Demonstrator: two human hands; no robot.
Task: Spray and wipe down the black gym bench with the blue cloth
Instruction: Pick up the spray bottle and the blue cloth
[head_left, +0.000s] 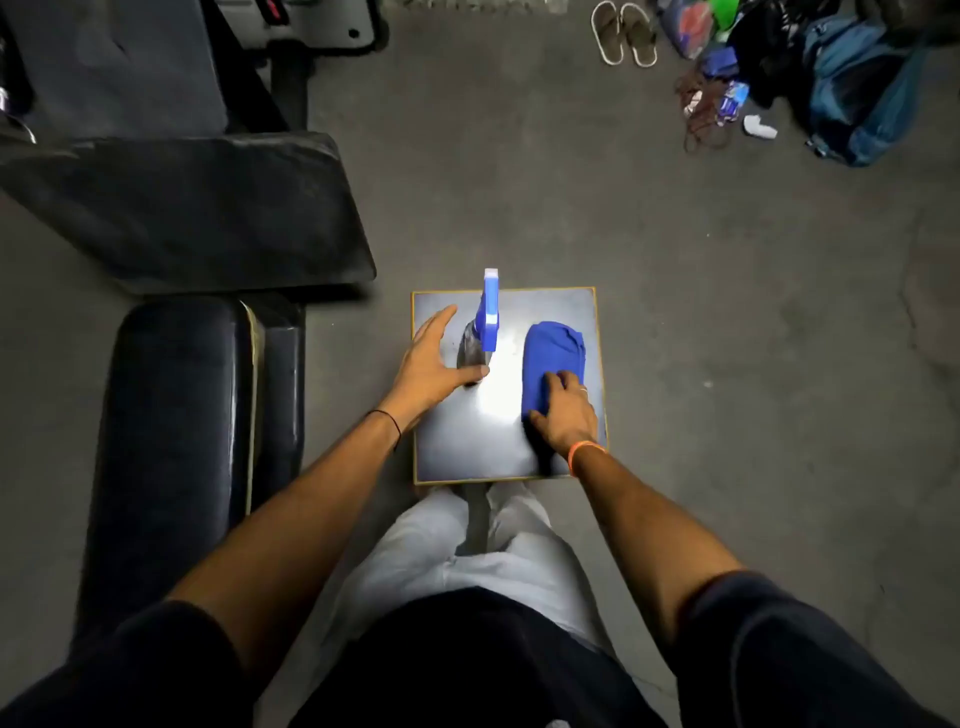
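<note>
Blue cloth (553, 358) lies folded on the square surface (467, 447), right of the spray bottle (480, 338). Right hand (563, 415) rests spread on the cloth, ungripped. Left hand (434, 364) open beside the bottle. Cloth likely soft, light: pinch a fold. Bench (176, 426) left.

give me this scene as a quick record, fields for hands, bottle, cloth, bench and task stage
left hand: open, fingers spread around the spray bottle, not yet closed on it
right hand: resting on the blue cloth, grip unclear
spray bottle: upright on the small square table, blue trigger head
blue cloth: folded, on the table, right of the bottle
black gym bench: left of the table, untouched
task stage: picking up supplies; no spraying or wiping yet
</note>
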